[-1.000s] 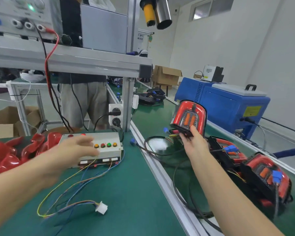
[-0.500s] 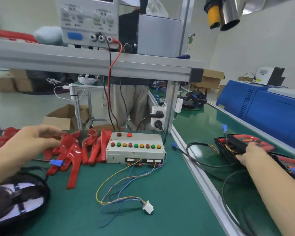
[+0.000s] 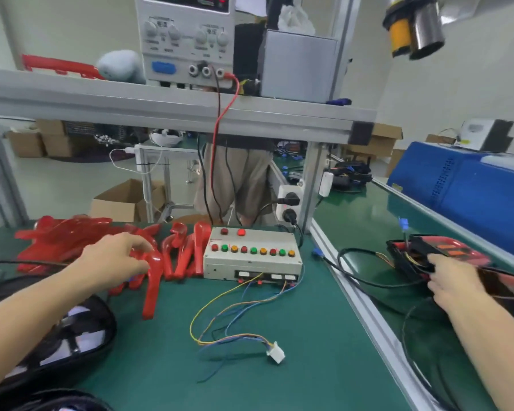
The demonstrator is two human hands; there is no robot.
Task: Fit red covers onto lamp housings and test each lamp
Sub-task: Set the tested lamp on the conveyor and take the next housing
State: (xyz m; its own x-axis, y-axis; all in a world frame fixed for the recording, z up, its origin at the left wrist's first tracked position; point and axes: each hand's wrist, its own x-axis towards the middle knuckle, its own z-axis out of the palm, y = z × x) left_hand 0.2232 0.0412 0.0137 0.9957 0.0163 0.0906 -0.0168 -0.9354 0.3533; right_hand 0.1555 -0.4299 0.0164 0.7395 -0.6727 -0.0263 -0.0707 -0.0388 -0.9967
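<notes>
Green surface (image 3: 324, 336): left hand (image 3: 113, 259) grips a red cover (image 3: 153, 280) beside the button box (image 3: 252, 256); right hand (image 3: 451, 280) holds a lamp (image 3: 439, 253).

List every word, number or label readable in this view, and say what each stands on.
Nothing can be quoted with certainty.
Power supply: red digits glow on its display, cut off by the frame's top edge and blurred.
Power supply knobs: small printed labels, too blurred to read.
Button box: a faint red mark beside the left buttons, illegible.
Blue machine: a small yellow sticker, too small to read.
</notes>
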